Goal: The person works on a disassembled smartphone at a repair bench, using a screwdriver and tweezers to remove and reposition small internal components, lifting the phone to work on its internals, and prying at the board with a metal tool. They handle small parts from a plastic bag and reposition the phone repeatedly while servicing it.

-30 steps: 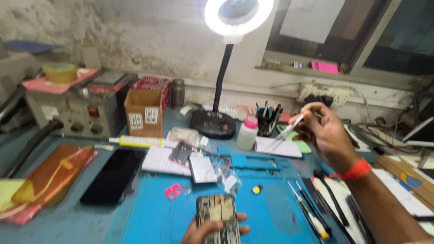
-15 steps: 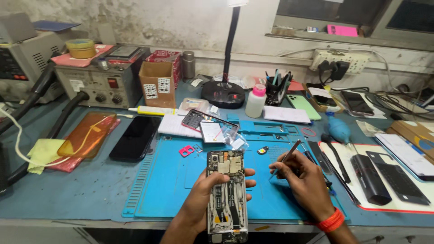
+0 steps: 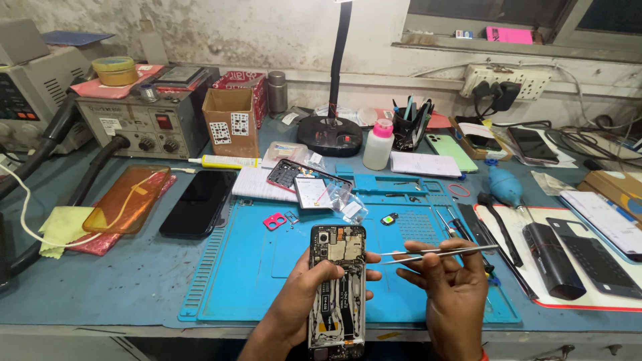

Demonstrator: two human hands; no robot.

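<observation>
Gripping the opened phone (image 3: 338, 287) w/ our left hand (image 3: 304, 301) over the blue mat (image 3: 254, 267) on the worktop; right hand (image 3: 451, 287) pinching tweezers (image 3: 438, 253), tips just beside the phone's top.

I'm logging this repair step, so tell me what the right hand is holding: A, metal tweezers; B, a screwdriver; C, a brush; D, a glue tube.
A: the right hand pinches thin metal tweezers, their tips pointing toward the opened phone that the left hand holds over the blue mat.
</observation>
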